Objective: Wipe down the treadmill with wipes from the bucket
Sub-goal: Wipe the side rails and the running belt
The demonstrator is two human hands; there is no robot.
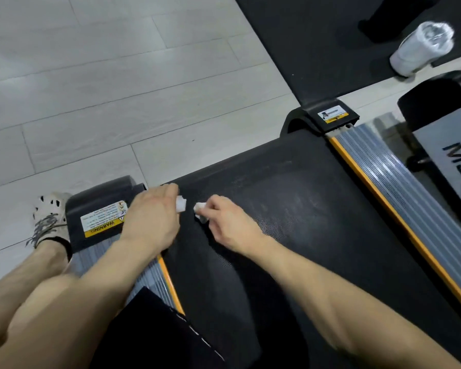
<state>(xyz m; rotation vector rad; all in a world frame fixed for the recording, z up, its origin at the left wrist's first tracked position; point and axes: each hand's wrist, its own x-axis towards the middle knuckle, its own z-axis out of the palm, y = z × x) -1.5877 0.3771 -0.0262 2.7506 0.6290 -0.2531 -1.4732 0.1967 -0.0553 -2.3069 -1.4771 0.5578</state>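
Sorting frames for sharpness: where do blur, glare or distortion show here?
Head view: the left hand and right hand are motion-blurred, as is the bucket; a pale sheen lies on the treadmill belt; the wide lens bows the floor planks.

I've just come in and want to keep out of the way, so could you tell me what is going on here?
A person crouches at the end of the black textured treadmill belt. The left hand pinches a small white crumpled wipe and the right hand pinches a second white wipe piece, both near the belt's left edge. The white cylindrical wipe bucket stands apart, past the belt's other side.
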